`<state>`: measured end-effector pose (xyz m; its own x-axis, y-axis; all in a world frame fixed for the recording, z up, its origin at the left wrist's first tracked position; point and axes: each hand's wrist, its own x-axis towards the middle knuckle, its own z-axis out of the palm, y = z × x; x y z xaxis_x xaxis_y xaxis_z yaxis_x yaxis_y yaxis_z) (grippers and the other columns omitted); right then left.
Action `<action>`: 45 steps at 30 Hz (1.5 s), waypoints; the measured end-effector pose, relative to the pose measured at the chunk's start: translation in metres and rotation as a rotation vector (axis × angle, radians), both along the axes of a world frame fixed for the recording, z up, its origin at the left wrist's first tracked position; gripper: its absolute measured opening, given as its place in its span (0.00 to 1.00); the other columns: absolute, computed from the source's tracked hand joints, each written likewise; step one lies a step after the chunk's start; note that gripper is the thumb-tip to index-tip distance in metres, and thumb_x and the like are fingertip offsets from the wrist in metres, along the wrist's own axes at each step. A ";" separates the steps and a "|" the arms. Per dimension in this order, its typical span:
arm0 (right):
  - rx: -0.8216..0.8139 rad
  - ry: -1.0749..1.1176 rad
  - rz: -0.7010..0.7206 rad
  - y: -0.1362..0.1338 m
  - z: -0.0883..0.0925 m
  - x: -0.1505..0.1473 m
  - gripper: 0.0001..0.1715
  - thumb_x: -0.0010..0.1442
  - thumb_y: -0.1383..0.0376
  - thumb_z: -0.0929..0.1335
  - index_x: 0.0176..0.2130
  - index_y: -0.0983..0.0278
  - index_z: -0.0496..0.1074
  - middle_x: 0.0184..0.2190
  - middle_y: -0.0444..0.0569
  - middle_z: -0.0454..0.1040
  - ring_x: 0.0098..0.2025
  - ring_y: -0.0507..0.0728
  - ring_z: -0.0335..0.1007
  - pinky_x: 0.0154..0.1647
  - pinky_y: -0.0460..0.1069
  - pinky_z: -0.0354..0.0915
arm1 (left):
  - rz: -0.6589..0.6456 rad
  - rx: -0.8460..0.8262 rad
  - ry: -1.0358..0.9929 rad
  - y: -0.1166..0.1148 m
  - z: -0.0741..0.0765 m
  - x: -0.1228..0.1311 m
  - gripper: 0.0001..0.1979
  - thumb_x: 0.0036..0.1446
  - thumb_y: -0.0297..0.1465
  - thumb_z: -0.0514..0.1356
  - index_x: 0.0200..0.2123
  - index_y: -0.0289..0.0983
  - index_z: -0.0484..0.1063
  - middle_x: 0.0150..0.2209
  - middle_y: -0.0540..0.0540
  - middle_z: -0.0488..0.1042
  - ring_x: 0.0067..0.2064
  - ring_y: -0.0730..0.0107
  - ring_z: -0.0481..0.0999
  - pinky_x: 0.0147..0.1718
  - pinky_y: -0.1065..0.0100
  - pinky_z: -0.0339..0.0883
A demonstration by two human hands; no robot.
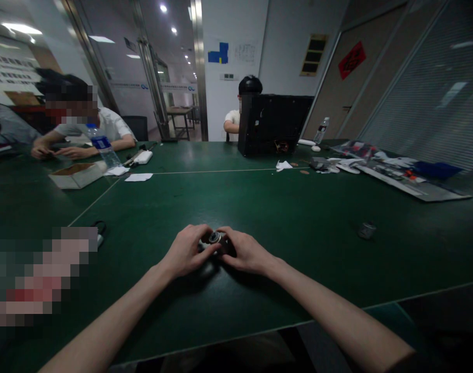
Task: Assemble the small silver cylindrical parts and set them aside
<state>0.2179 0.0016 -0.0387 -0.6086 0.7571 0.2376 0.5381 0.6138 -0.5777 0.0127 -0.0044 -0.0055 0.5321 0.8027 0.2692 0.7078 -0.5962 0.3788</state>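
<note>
Both my hands meet over the green table around a small dark metal part with a shiny ring on top (216, 237). Its exact kind I cannot make out, since fingers cover most of it. My left hand (187, 250) is closed on its left side, with the thumb stretched across the front. From the right, the curled fingers and thumb of my right hand (244, 252) grip the same part. Off to the right, a small grey metal cylinder (367, 230) sits alone on the table.
The green tabletop (236, 199) spreads around my hands. A white box (79, 176) and a water bottle (104, 147) stand at the left. A black case (277, 124) stands at the back, a cluttered board (426, 191) at the right. Two people sit across the table.
</note>
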 end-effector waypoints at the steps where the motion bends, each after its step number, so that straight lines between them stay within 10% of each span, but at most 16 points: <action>1: -0.004 0.001 -0.001 0.000 0.000 0.000 0.32 0.53 0.65 0.68 0.56 0.63 0.56 0.42 0.52 0.72 0.41 0.57 0.70 0.41 0.50 0.62 | -0.003 0.000 -0.003 0.000 0.000 0.000 0.13 0.60 0.41 0.55 0.37 0.36 0.68 0.33 0.46 0.72 0.34 0.64 0.70 0.34 0.66 0.63; 45: 0.053 -0.018 0.041 0.001 0.004 0.000 0.21 0.53 0.66 0.69 0.47 0.63 0.66 0.42 0.51 0.72 0.43 0.57 0.67 0.44 0.50 0.61 | -0.097 -0.017 0.023 -0.001 -0.001 -0.002 0.12 0.59 0.39 0.56 0.40 0.36 0.66 0.35 0.45 0.71 0.36 0.64 0.69 0.36 0.64 0.63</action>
